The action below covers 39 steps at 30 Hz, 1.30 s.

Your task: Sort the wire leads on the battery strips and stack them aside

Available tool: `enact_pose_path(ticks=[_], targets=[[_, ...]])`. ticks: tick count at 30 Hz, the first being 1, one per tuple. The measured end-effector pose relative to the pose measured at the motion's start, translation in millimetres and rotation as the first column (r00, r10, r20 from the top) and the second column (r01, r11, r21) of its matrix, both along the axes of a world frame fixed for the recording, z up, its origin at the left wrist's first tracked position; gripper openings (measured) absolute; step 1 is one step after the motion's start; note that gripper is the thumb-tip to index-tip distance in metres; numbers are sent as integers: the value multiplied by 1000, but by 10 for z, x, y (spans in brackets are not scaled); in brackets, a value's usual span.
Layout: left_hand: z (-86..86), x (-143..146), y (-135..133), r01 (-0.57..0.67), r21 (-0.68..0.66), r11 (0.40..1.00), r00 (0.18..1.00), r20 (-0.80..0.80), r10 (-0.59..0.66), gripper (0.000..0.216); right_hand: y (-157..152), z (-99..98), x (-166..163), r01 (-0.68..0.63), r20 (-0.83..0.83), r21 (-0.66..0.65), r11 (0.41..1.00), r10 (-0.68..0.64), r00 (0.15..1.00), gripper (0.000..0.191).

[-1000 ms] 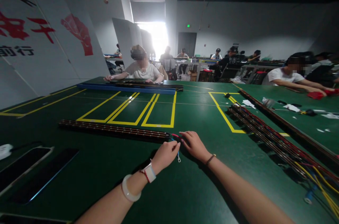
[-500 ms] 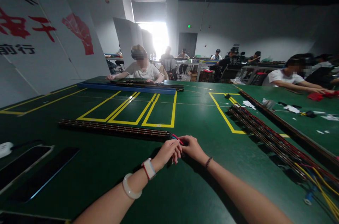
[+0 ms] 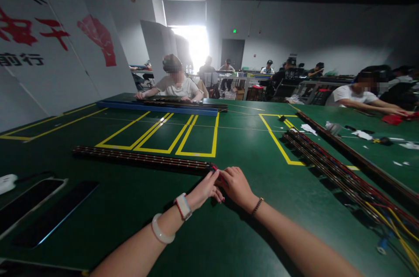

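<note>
A long dark strip (image 3: 140,159) of small parts lies across the green table (image 3: 248,150) in front of me. At its right end sits a red wire tip (image 3: 215,167). My left hand (image 3: 204,190) and my right hand (image 3: 236,186) meet there, fingers pinched together on the wires at the strip's end. What exactly lies between the fingertips is hidden. My left wrist carries a watch and a pale bangle, my right wrist a thin bracelet.
A stack of similar strips (image 3: 330,170) with red and yellow wires runs along the right. Yellow tape boxes (image 3: 183,137) mark the table. Dark flat panels (image 3: 49,211) lie at the left. A person (image 3: 176,85) works at a blue rail (image 3: 157,108) opposite; others sit to the right.
My hands have closed in on the strip's right end. The loose blue wire with its ring terminal seen a second ago is now hidden under my fingers.
</note>
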<state>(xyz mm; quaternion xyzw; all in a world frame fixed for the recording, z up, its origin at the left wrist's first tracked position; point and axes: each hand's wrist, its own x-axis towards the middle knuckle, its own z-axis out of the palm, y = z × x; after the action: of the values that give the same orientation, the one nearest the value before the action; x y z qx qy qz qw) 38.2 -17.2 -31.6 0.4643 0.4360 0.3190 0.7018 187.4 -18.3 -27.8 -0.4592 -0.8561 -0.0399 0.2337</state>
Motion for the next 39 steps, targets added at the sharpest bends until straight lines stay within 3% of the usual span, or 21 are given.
enact_pose_path(ticks=[5, 8, 16, 19, 24, 29, 35, 39], targets=[[-24, 4, 19, -11, 28, 1000, 1000, -20, 11, 45, -47, 69, 13, -66, 109, 48, 997, 61, 992, 22], [-41, 1, 37, -7, 45, 999, 1000, -24, 8, 47, -73, 104, 19, -96, 94, 42, 995, 91, 991, 25], [4, -22, 15, 50, 99, 994, 999, -27, -48, 44, 125, 191, 182, -52, -153, -200, 978, 21, 988, 28], [-7, -25, 14, 64, 120, 991, 997, -43, -59, 45, 245, 184, 279, -44, -234, -196, 980, -3, 972, 26], [-28, -32, 22, 70, 122, 990, 997, -23, -67, 45, 342, 35, 343, -64, -405, -242, 968, -40, 914, 26], [46, -40, -2, 75, 75, 994, 996, -43, -72, 39, 434, -124, 376, 18, -527, -375, 927, -229, 819, 28], [134, -36, -44, 77, 50, 996, 994, -84, -72, 35, 483, -174, 413, 175, -359, -260, 950, -263, 895, 25], [147, -37, -52, 87, 29, 996, 993, -79, -84, 35, 458, -196, 412, 205, -275, -230, 952, -265, 924, 24]])
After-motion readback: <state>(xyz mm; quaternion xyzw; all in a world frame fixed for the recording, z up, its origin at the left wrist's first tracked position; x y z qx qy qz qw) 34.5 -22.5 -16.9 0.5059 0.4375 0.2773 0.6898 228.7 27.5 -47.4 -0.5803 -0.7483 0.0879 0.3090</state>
